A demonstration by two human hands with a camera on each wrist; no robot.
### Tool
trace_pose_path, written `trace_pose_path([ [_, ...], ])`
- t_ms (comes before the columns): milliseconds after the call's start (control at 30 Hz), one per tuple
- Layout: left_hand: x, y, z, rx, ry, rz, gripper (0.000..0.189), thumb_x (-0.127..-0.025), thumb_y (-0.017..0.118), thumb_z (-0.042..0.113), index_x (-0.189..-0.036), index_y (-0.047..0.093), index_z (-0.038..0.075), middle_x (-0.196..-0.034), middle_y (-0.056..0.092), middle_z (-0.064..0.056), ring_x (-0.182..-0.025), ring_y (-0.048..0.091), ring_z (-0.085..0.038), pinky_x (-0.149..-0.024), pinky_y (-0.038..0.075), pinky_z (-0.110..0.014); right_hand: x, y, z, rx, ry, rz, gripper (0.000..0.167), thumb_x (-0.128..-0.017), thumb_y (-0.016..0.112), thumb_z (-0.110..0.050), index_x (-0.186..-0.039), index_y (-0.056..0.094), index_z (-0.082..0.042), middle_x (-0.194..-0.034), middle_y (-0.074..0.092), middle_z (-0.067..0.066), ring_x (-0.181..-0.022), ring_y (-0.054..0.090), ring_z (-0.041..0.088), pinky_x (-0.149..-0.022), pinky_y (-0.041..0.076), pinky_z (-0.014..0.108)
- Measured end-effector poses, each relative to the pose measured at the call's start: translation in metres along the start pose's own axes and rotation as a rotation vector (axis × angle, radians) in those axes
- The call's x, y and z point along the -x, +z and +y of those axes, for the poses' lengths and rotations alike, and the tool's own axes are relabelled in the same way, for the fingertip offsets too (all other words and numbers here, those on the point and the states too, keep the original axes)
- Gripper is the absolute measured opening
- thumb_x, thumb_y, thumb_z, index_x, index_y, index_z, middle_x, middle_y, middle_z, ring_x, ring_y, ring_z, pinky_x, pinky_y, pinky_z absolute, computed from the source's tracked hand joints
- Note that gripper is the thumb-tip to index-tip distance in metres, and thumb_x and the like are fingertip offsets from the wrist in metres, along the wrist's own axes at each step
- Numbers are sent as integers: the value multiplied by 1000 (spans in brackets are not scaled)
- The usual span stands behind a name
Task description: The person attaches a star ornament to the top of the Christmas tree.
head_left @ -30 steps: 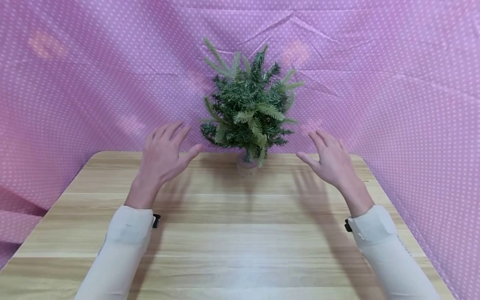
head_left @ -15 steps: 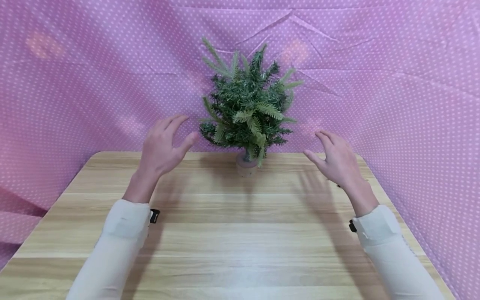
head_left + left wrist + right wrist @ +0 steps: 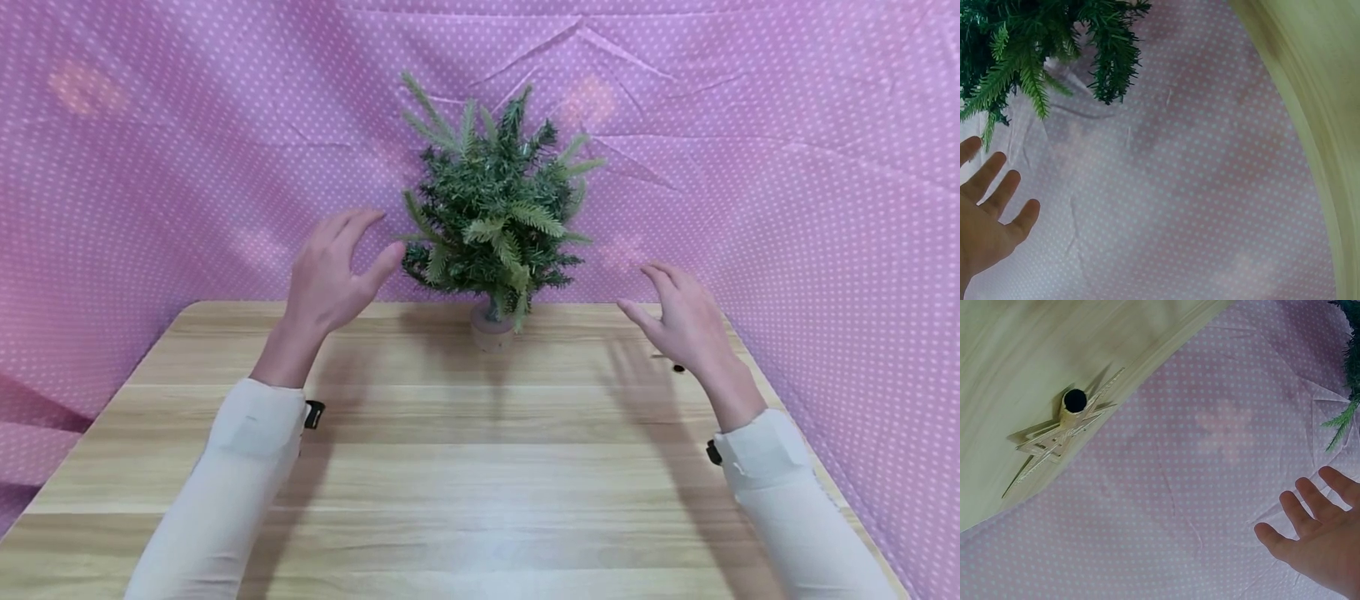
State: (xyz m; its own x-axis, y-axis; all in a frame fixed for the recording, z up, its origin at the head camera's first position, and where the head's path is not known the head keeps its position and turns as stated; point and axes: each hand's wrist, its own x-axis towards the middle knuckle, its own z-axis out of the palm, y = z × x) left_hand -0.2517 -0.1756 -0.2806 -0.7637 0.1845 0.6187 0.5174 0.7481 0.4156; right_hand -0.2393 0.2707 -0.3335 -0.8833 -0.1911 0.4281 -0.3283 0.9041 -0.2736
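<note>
Your left hand [image 3: 330,275] hovers with fingers spread and gently bent, holding nothing; the small green tree [image 3: 491,221] stands just beyond its fingertips, the thumb close to the lowest branches, perhaps brushing them. Your right hand [image 3: 682,321] is also spread and empty, well apart from the tree. A straw star [image 3: 1060,434] lies on the wooden table [image 3: 480,483] beneath those fingers.

I note a dark green tree [image 3: 495,221] with paler green tips, a pink backdrop [image 3: 750,167] dotted white, a light wood-grain table [image 3: 480,467], cream sleeves [image 3: 247,467], and a straw-coloured star [image 3: 1060,434].
</note>
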Motion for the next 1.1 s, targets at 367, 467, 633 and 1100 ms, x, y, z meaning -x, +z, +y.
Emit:
trace_pose_path([
  [367, -10, 0, 7, 6, 6, 19, 70, -95, 52, 63, -143, 58, 13, -147, 53, -12, -138, 45, -32, -115, 32, -54, 5, -4, 12, -28, 46, -23, 67, -100, 62, -44, -146, 47, 3, -150, 45, 25, -137, 39, 47, -111, 30, 63],
  [467, -12, 1, 9, 7, 14, 18, 71, -95, 51, 64, -143, 58, 13, -148, 53, -12, -138, 45, -31, -115, 31, -52, 7, -3, 16, -34, 43, -12, 66, -100, 63, -42, -145, 48, 3, -148, 47, 25, -136, 40, 48, -111, 30, 63],
  [633, -18, 3, 14, -6, 27, 0, 76, -94, 48, 69, -143, 57, 12, -148, 53, -12, -138, 44, -32, -116, 29, -53, 9, -2, 22, -34, 56, -17, 67, -99, 63, -44, -145, 48, 3, -147, 46, 26, -135, 40, 48, -109, 32, 64],
  [1100, -33, -3, 25, 25, 51, 4, 79, -93, 48, 72, -145, 55, 13, -150, 51, -10, -140, 42, -26, -118, 28, -50, 9, 1, 33, -67, 80, -45, 68, -99, 64, -42, -147, 46, 2, -149, 44, 28, -137, 37, 50, -111, 29, 65],
])
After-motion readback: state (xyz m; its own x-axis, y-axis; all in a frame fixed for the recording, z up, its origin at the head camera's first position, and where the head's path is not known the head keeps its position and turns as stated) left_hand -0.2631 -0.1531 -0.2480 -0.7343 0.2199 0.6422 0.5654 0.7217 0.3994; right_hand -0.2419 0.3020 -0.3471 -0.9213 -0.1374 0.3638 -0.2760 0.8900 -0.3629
